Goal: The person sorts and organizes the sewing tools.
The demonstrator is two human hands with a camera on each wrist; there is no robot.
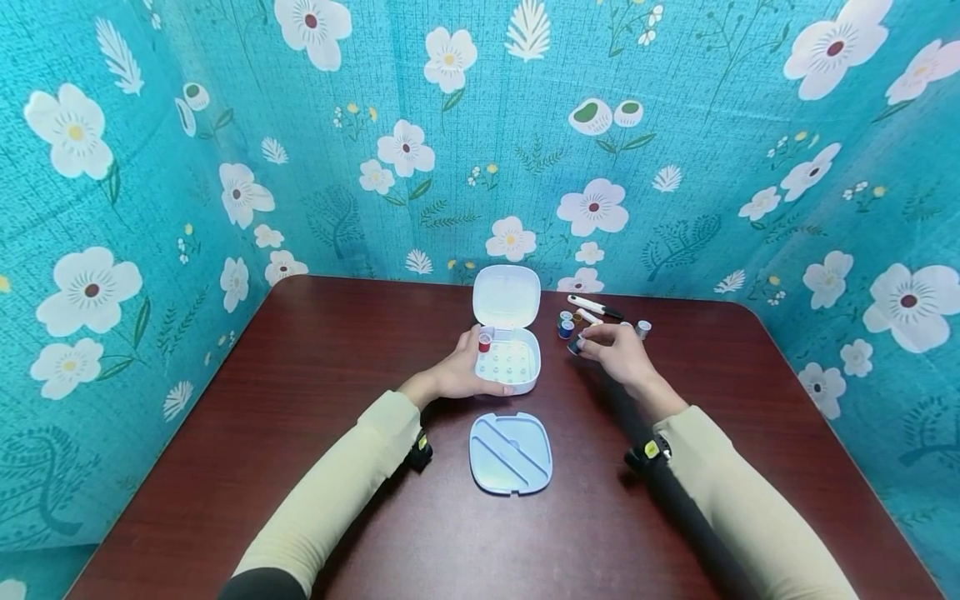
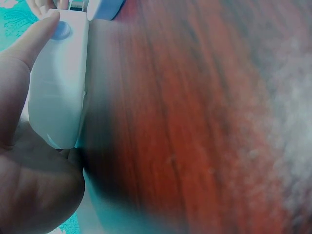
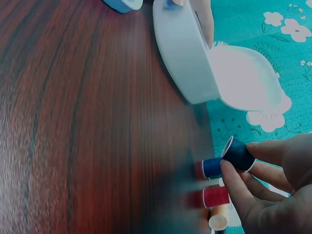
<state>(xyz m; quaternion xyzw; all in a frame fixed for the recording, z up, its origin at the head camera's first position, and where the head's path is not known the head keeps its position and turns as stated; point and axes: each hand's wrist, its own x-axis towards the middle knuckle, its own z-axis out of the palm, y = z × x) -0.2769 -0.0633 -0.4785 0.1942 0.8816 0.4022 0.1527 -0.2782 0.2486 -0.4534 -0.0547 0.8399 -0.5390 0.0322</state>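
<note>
A white sewing box (image 1: 527, 386) stands on the table with its hinged lid (image 1: 507, 293) raised. Rows of small pegs line its floor, and a red thread spool (image 1: 484, 342) sits in the back left corner. My left hand (image 1: 457, 372) grips the box from the left, thumb (image 2: 36, 41) along the front wall near a round button. To the right of the box, my right hand (image 1: 621, 352) pinches a dark thread spool (image 3: 240, 155) between thumb and fingers. Just beyond it in the right wrist view are a blue spool (image 3: 212, 168) and a red one (image 3: 216, 196).
A pale blue divided tray (image 1: 511, 454) lies in front of the box. Behind my right hand are a white, black-ended tool (image 1: 595, 306), a grey spool (image 1: 643, 328) and other small sewing items. A flowered teal cloth (image 1: 405, 225) hangs along the table's back edge.
</note>
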